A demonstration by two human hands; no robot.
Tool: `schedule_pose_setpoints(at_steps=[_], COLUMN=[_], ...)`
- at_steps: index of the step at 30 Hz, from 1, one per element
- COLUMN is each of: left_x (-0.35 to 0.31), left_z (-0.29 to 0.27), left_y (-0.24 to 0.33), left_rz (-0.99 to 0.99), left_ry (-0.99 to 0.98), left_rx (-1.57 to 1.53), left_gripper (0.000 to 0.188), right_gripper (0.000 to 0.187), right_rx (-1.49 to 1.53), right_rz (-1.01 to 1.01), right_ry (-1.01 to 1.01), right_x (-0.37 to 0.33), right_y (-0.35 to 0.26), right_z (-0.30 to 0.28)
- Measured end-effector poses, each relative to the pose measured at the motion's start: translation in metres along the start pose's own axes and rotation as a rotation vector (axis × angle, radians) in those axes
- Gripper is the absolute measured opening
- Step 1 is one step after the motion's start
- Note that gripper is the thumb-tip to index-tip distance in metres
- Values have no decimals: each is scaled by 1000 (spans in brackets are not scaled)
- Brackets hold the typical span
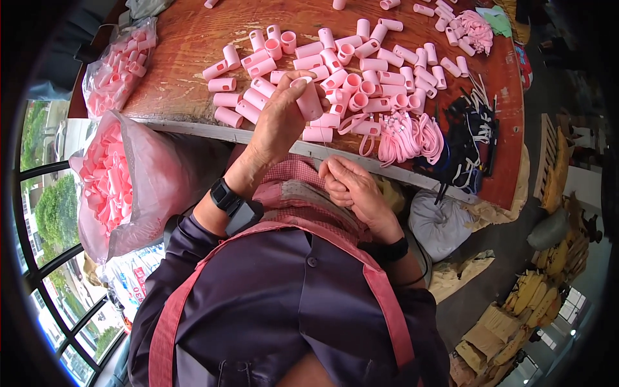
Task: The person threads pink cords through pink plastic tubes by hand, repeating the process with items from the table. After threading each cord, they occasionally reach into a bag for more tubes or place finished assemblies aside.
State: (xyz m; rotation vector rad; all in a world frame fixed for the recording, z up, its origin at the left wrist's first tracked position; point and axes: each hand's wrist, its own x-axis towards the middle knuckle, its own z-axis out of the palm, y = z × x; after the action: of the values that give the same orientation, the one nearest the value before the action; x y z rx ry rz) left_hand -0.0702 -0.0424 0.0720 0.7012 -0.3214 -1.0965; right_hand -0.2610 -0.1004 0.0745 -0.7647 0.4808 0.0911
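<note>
Raised over the table's front edge, my left hand [273, 126] grips a pink plastic tube [309, 105] between thumb and fingers. My right hand [353, 188] is closed in front of the edge, lower and to the right; a faint thin line rises from its fingertips, too fine to name. Behind both hands, many loose pink tubes [391, 78] lie scattered on the reddish wooden table [187, 39]. A bundle of flat pink cords [401, 143] lies beyond my right hand, with a pink loop hanging over the edge.
Dark cords with white ends [474, 138] lie on the table's right. A clear bag of tubes [119, 74] sits at its left corner. Below, a large open bag [151, 174] holds pink pieces. A second pink cord bundle [475, 31] is at the far right.
</note>
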Motion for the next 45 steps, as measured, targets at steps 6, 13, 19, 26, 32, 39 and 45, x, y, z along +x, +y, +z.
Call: schedule_pose_setpoints(at_steps=[6, 13, 19, 26, 32, 39, 45], left_x=[4, 3, -5, 19, 25, -5, -21], left_z=[9, 10, 8, 17, 3, 17, 15], left_y=[-8, -25, -55, -69, -78, -44, -26], left_rz=[49, 94, -112, 256, 434, 398, 379], left_ry=[-13, -157, -282, -58, -116, -224, -272], left_rx=[102, 374, 567, 1371, 2017, 1644, 1476], left_gripper=[24, 28, 37, 34, 20, 18, 23], right_gripper=[26, 25, 25, 28, 24, 21, 20], right_rx=[30, 119, 179, 118, 142, 121, 21], right_rz=[-3, -23, -118, -289, -329, -395, -395], right_ry=[-2, 12, 127, 290, 342, 517, 473], right_x=[-5, -6, -3, -16, -20, 0, 25], right_y=[2, 9, 12, -6, -10, -15, -17], right_z=[-8, -15, -21, -46, -52, -53, -45])
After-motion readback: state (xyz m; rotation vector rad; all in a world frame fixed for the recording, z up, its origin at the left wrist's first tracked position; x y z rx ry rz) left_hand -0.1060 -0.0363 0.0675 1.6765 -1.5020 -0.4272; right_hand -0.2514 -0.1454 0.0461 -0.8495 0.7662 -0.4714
